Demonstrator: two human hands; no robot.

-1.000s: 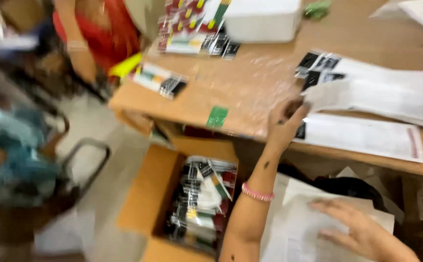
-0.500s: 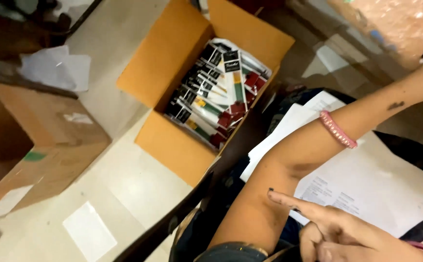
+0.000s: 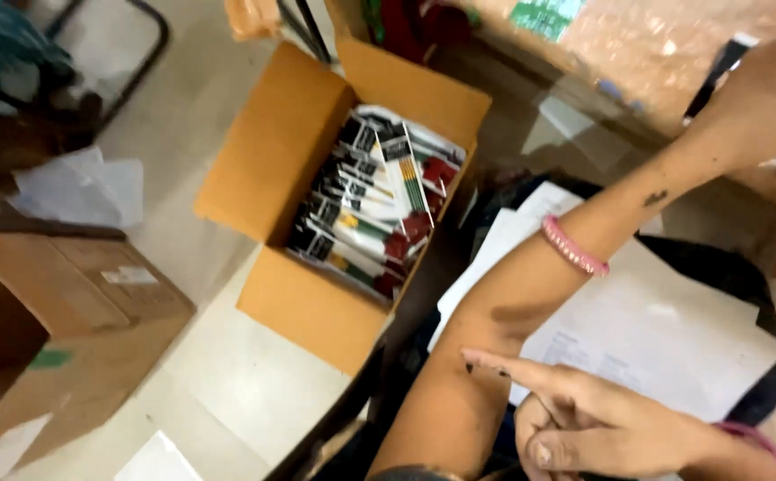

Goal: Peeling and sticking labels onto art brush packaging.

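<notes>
Left hand [image 3: 766, 85] reaches up to table; right hand [image 3: 601, 428] points.

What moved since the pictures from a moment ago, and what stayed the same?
The left arm with the pink beaded bracelet stays stretched up to the wooden table. The right hand lifted off the white paper sheets and now touches the left forearm with its index finger. The open cardboard box of slim packets on the floor stayed put; only the view swung down.

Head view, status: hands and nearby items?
Left hand up at table edge. Right hand pointing over lap papers, holding nothing. Open packet box on floor.
</notes>
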